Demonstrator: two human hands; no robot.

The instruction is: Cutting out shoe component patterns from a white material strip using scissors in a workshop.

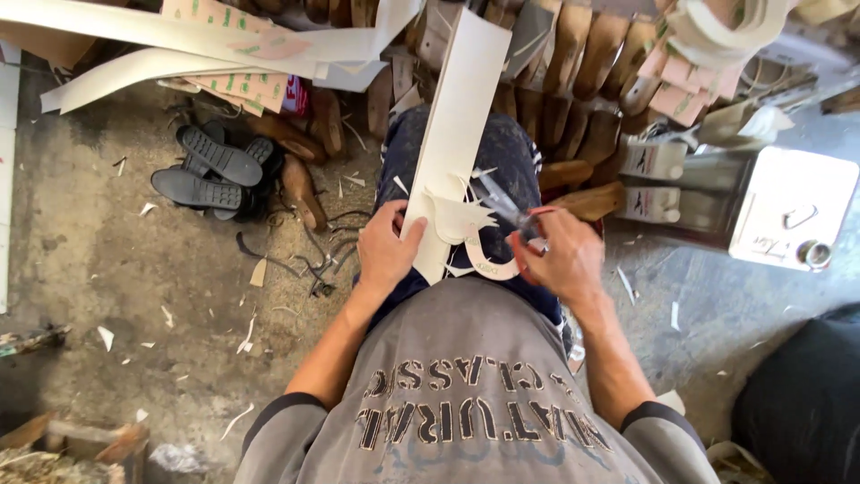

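Observation:
A long white strip of sheet material (459, 125) lies along my lap, running away from me. My left hand (385, 251) grips its near end from the left edge. My right hand (560, 255) holds scissors (503, 206) whose blades cut into the strip's right side. A curved cut piece (484, 260) with jagged edges hangs from the strip between my hands. I sit in dark trousers and a grey shirt.
Black shoe soles (210, 170) lie on the concrete floor at left. Wooden shoe lasts (582, 63) stand in a row ahead. White strips and pink sheets (233, 85) pile at the top left. A white metal can (788, 215) sits at right. Scraps litter the floor.

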